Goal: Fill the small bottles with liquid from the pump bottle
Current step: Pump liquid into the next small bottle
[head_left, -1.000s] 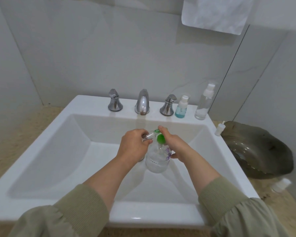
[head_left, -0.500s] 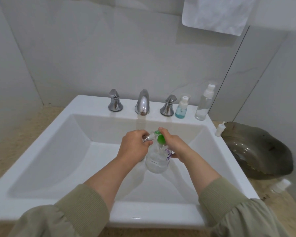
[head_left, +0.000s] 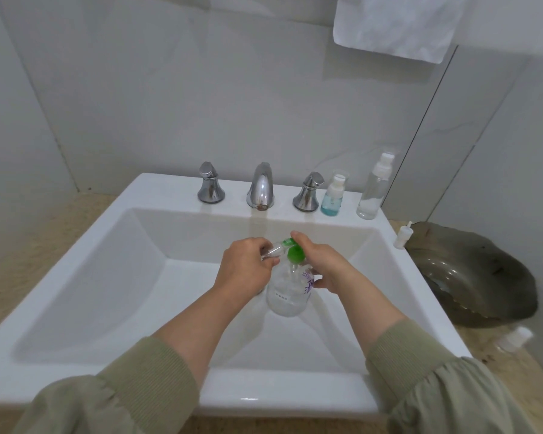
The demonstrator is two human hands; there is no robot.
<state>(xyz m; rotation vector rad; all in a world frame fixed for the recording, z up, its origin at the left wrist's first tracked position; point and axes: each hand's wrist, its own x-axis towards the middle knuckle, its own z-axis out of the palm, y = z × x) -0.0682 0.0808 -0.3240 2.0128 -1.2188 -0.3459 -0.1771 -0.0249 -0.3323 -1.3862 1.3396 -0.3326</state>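
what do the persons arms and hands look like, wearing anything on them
Both arms are in loose sage-green long sleeves, the left sleeve and the right sleeve. Each ends in a ribbed knit cuff partway up the forearm. The left hand and the right hand are bare: no gloves, and no rings, watch or bracelet that I can see.

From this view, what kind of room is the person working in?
Most likely a bathroom: a white sink with a chrome faucet at its back rim, pale tiled walls, and a white towel hanging above.
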